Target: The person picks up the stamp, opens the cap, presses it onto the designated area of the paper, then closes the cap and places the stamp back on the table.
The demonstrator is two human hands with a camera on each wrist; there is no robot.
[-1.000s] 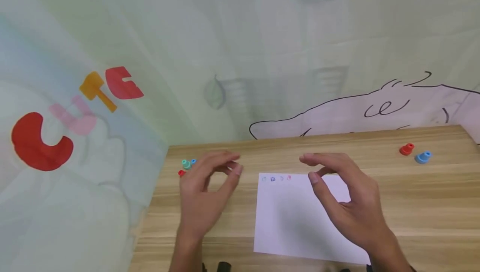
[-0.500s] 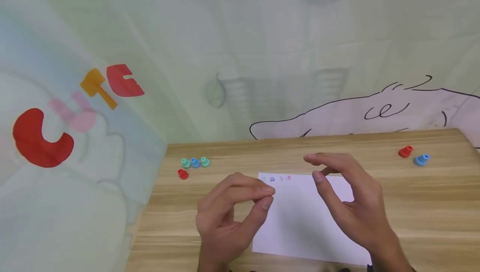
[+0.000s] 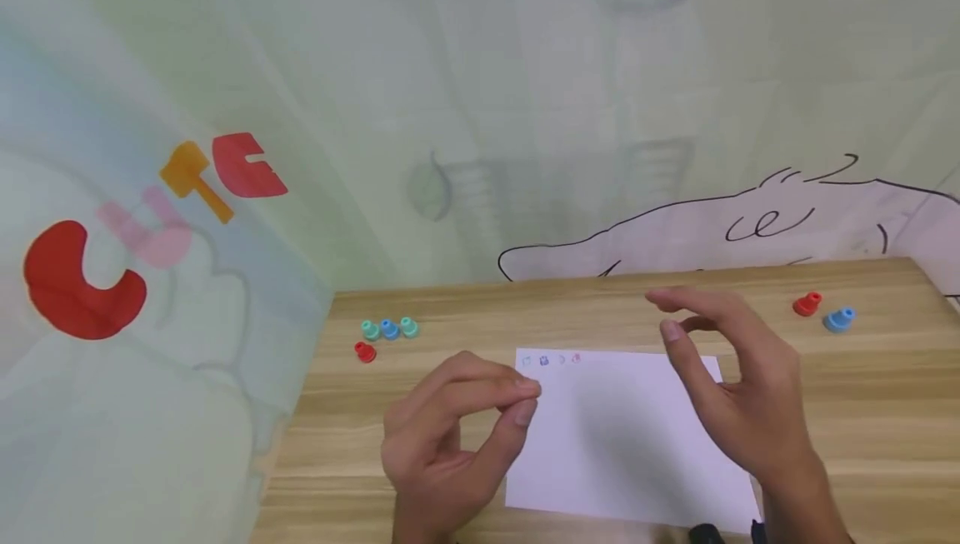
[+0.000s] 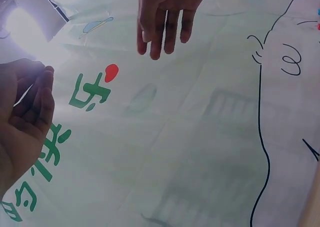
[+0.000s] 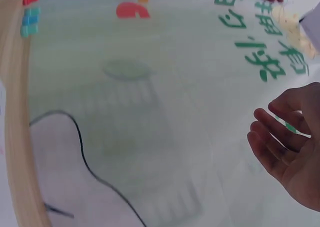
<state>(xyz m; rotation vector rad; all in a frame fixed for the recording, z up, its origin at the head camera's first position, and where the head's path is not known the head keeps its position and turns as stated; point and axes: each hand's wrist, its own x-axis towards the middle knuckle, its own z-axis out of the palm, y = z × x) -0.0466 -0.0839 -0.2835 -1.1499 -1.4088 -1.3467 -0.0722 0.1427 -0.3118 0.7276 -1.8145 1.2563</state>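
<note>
One paper sheet [image 3: 615, 452], below left hand [image 3: 457, 436] and right hand [image 3: 750, 394]

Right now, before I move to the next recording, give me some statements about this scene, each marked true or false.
1. Four small marks lie near the top-left corner of the paper. True.
2. The right hand grips the blue piece at the right. False: it holds nothing visible; that piece rests on the table.
3. In the head view, the left hand overlaps the paper's left edge. True.
4. The group of pieces at the left numbers six. False: it has four.
5. Its red piece appears lower in the head view than the others. True.
</note>
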